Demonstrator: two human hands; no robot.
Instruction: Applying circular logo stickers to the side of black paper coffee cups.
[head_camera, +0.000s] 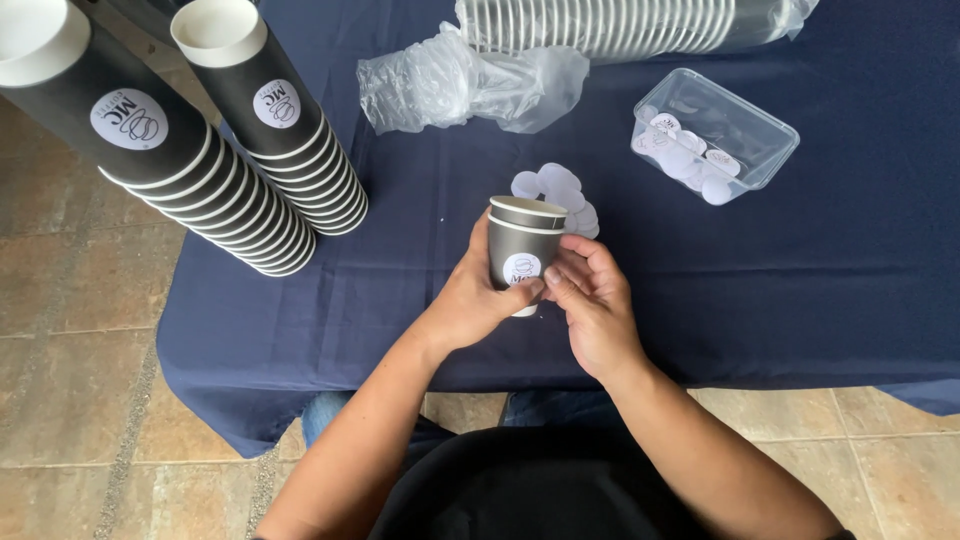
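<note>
Hands: dark paper cup (522, 250) gripped by left hand (478, 295), its round sticker (522, 268) pressed by right hand (592, 305) | loose stickers (560, 190) just beyond | cup stacks (230, 130) far left on blue-clothed surface (820, 260)

Place: a makeshift packing station, likely for a café or catering supply; indoors or out cannot be told.
Desk: a desk (860, 300) draped in dark blue cloth.
Stock: tall stacks of black paper cups (250, 150), more sleeved in plastic (600, 25).
Supplies: a clear tub of round white stickers (712, 135).
Floor: worn brown stone tiles (70, 350).
</note>
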